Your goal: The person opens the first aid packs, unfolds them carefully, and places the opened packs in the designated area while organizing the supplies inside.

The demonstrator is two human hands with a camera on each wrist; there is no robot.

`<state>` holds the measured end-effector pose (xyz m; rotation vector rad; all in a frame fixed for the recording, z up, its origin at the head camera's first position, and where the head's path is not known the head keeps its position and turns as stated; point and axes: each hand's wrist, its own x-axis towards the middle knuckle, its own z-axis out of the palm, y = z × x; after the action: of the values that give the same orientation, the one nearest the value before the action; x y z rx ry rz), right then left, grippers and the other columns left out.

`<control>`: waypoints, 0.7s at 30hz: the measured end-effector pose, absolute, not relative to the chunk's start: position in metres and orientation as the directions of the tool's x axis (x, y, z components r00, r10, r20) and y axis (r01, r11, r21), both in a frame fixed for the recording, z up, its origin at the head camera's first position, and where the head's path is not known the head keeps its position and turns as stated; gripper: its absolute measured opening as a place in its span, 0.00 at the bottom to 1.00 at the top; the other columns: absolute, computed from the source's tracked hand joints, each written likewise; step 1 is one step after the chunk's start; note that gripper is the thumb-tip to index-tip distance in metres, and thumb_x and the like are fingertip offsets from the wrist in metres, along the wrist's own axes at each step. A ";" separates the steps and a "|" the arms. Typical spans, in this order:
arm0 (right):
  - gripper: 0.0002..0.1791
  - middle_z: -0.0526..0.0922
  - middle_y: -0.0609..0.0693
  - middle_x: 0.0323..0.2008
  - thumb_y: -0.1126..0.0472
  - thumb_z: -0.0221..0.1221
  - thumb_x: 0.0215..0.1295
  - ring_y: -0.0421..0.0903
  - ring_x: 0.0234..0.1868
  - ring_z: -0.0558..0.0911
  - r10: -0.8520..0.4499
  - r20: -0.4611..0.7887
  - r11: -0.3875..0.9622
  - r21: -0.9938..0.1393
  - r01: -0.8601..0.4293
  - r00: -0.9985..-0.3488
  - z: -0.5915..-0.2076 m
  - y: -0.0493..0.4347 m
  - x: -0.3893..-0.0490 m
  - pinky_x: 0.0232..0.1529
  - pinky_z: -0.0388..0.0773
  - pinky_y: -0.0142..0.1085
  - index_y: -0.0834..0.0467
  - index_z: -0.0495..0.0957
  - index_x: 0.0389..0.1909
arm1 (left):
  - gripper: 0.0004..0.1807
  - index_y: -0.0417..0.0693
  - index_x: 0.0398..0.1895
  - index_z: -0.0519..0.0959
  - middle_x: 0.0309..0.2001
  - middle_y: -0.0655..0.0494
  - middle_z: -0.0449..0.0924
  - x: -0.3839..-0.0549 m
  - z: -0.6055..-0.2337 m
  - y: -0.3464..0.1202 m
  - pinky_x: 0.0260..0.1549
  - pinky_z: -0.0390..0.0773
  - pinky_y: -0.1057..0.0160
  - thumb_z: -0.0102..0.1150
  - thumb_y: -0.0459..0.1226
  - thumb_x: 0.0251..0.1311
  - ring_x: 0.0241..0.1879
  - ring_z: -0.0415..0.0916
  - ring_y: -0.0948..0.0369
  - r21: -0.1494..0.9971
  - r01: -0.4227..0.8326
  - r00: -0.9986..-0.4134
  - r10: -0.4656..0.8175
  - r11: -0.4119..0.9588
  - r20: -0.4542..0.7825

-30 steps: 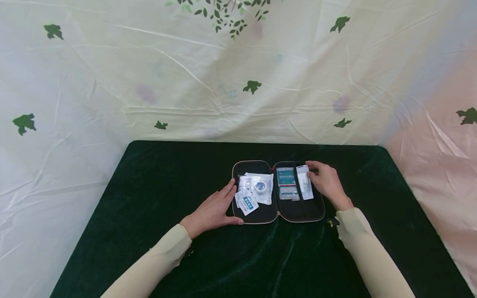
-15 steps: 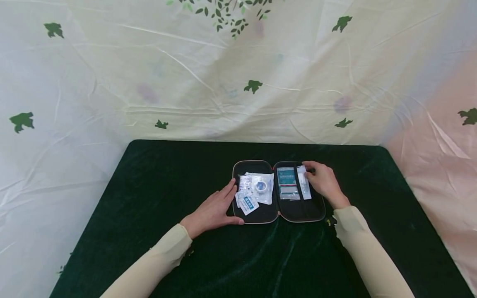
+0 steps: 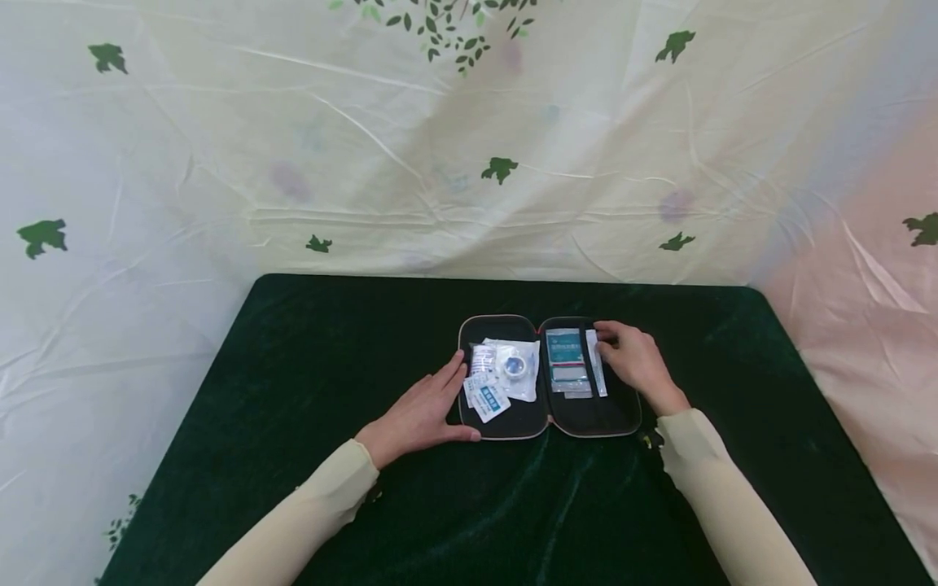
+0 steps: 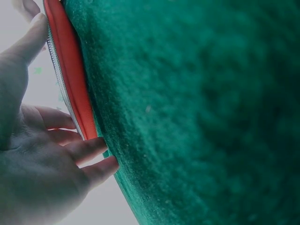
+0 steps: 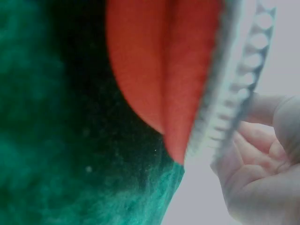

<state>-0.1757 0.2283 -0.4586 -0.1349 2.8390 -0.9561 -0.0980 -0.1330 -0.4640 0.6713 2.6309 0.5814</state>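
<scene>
In the head view, a black-lined, rounded zip case (image 3: 614, 417) lies open on dark green velvet (image 3: 352, 342); the right hand (image 3: 639, 358) pinches a narrow white packet (image 3: 598, 376) in its right half. In the left wrist view, the left hand (image 4: 37, 159), fingers spread, touches the red shell (image 4: 70, 75). In the right wrist view, fingertips hide behind the zip.

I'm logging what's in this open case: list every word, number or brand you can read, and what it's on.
No text is readable.
Teal packet: printed lines, too small.
White sachet with blue label: characters, too small.
Wrapped roll: faint print, too small.
Narrow white packet: any print too blurred to tell.
</scene>
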 end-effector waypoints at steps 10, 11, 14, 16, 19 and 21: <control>0.24 0.81 0.69 0.55 0.68 0.56 0.75 0.58 0.45 0.79 -0.145 -0.077 0.789 -0.610 -0.069 -0.986 -0.462 0.224 -0.177 0.44 0.76 0.46 0.69 0.71 0.69 | 0.60 0.45 0.84 0.48 0.85 0.50 0.33 -0.100 -0.465 -0.134 0.75 0.56 0.43 0.65 0.66 0.60 0.81 0.47 0.50 0.466 0.372 -0.820 0.519 0.803 -0.240; 0.23 0.81 0.68 0.54 0.68 0.56 0.75 0.58 0.45 0.79 -0.145 -0.075 0.789 -0.610 -0.070 -0.987 -0.463 0.223 -0.179 0.43 0.76 0.45 0.69 0.72 0.69 | 0.60 0.45 0.84 0.48 0.85 0.50 0.33 -0.100 -0.465 -0.134 0.75 0.56 0.43 0.65 0.66 0.60 0.81 0.47 0.50 0.467 0.371 -0.822 0.518 0.803 -0.238; 0.23 0.81 0.68 0.54 0.68 0.56 0.75 0.57 0.43 0.79 -0.149 -0.079 0.792 -0.607 -0.071 -0.986 -0.464 0.220 -0.182 0.40 0.74 0.44 0.69 0.72 0.68 | 0.60 0.45 0.84 0.48 0.85 0.51 0.33 -0.100 -0.466 -0.133 0.76 0.55 0.44 0.65 0.66 0.60 0.81 0.47 0.51 0.463 0.369 -0.823 0.515 0.806 -0.240; 0.22 0.81 0.68 0.54 0.68 0.55 0.75 0.57 0.43 0.78 -0.153 -0.083 0.794 -0.604 -0.072 -0.985 -0.464 0.219 -0.183 0.39 0.73 0.44 0.69 0.72 0.68 | 0.60 0.45 0.84 0.48 0.85 0.50 0.34 -0.100 -0.467 -0.133 0.76 0.55 0.44 0.65 0.66 0.60 0.81 0.48 0.51 0.463 0.371 -0.824 0.516 0.805 -0.236; 0.22 0.81 0.68 0.55 0.68 0.54 0.76 0.57 0.44 0.79 -0.153 -0.089 0.789 -0.611 -0.067 -0.984 -0.464 0.218 -0.184 0.41 0.74 0.44 0.68 0.72 0.68 | 0.60 0.44 0.84 0.48 0.85 0.50 0.34 -0.100 -0.467 -0.133 0.75 0.56 0.44 0.65 0.66 0.60 0.81 0.48 0.50 0.463 0.374 -0.825 0.517 0.804 -0.231; 0.22 0.81 0.68 0.57 0.68 0.53 0.77 0.57 0.46 0.79 -0.155 -0.086 0.780 -0.622 -0.069 -0.984 -0.463 0.218 -0.183 0.44 0.75 0.46 0.68 0.72 0.69 | 0.60 0.44 0.84 0.48 0.85 0.50 0.34 -0.100 -0.468 -0.133 0.75 0.56 0.44 0.65 0.66 0.61 0.81 0.48 0.51 0.461 0.374 -0.825 0.516 0.804 -0.230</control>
<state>-0.1830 0.2183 -0.4630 -0.1793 2.8376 -0.9840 -0.1002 -0.1333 -0.4677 0.6756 2.6457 0.5732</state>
